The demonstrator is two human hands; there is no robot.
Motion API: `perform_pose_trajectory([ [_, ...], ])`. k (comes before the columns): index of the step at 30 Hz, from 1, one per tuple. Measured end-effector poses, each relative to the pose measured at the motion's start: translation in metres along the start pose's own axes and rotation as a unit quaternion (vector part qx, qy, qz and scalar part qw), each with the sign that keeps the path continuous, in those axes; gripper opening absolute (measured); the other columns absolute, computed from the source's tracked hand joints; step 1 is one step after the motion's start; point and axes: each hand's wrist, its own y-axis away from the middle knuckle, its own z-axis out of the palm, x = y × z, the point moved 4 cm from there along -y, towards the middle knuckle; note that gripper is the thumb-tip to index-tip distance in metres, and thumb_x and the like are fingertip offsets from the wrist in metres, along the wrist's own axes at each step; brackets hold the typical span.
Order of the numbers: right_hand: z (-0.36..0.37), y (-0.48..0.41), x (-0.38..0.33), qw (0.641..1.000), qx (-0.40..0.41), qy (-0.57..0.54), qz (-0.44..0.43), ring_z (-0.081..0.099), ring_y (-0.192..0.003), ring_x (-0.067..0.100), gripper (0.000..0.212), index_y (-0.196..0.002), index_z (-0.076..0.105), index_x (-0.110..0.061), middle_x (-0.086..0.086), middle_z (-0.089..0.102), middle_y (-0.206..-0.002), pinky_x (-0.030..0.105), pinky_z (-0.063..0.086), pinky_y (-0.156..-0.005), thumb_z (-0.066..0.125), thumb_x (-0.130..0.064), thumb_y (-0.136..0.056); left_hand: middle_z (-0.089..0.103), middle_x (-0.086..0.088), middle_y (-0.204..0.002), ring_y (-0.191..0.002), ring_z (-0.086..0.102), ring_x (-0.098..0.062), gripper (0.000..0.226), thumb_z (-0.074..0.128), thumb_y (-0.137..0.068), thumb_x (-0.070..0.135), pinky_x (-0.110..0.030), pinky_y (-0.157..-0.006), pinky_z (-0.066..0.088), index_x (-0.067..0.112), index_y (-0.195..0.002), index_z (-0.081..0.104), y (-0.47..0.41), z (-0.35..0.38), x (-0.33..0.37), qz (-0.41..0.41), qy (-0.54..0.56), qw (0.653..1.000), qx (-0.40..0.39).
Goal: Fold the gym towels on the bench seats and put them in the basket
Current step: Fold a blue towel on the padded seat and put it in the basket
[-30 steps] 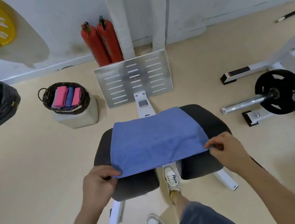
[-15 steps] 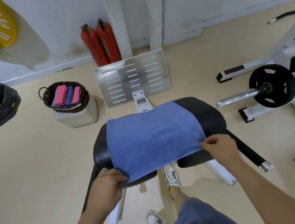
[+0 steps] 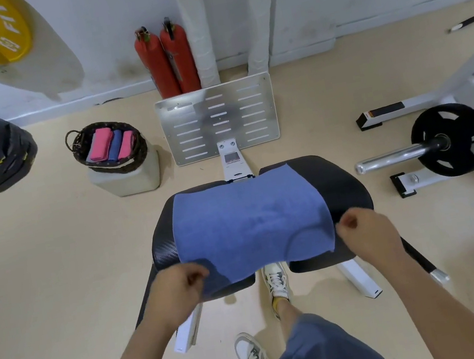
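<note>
Blue towel [image 3: 249,224] is spread flat on the black bench seat [image 3: 343,186], near edge overhanging; the pad serves as a folding surface. Left hand [image 3: 182,288] pinches the near-left corner. Right hand [image 3: 363,230] is curled at the near-right edge, can't tell if it's gripping. Likely set for the first fold; basket [image 3: 78,137] sits well apart, far left.

Only legible text: white raised capitals "FIT" on the face of the yellow weight plate [image 3: 14,34], near its right rim. Further white characters on the plate's lower left are cut off and blurred, not readable. Small pinkish label [image 3: 230,158] on the white beam [image 3: 236,169], well below and right of the yellow weight plate: print too small to resolve; labels on the two red cylinders [image 3: 157,64], right of the same plate: no characters can be made out.
</note>
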Motion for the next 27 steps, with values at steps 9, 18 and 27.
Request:
perform_pose_trajectory([
  [9, 0.007, -0.120, -0.078, 0.998, -0.045, 0.042, -0.029, 0.041, -0.055, 0.020, 0.039, -0.057, 0.040, -0.016, 0.001, 0.043, -0.057, 0.028, 0.033, -0.053, 0.046, -0.030, -0.093, 0.064, -0.010, -0.116, -0.105, 0.057, -0.032, 0.032, 0.043, -0.097, 0.024, -0.034, -0.080, 0.041, 0.015, -0.126, 0.051, -0.110, -0.043, -0.003, -0.177, 0.053, 0.978, 0.096],
  [18, 0.044, -0.192, -0.095, 0.985, -0.141, 0.097, 0.026, 0.060, -0.096, 0.027, 0.034, -0.115, 0.062, -0.017, 0.007, 0.064, -0.110, 0.033, 0.049, -0.079, 0.053, -0.037, -0.089, 0.066, -0.008, -0.112, -0.101, 0.059, -0.030, 0.032, 0.054, -0.092, 0.036, -0.031, -0.076, 0.044, 0.014, -0.114, 0.063, -0.173, -0.032, -0.028, -0.250, 0.002, 0.968, 0.005],
  [27, 0.046, -0.212, -0.108, 0.962, -0.236, 0.126, -0.055, 0.057, -0.116, 0.022, 0.033, -0.123, 0.064, -0.021, 0.002, 0.061, -0.129, 0.028, 0.043, -0.098, 0.053, -0.015, -0.092, 0.064, -0.005, -0.112, -0.101, 0.057, -0.027, 0.025, 0.045, -0.095, 0.038, -0.035, -0.080, 0.045, 0.022, -0.108, 0.059, -0.192, -0.026, -0.044, -0.229, -0.021, 0.973, -0.025],
])
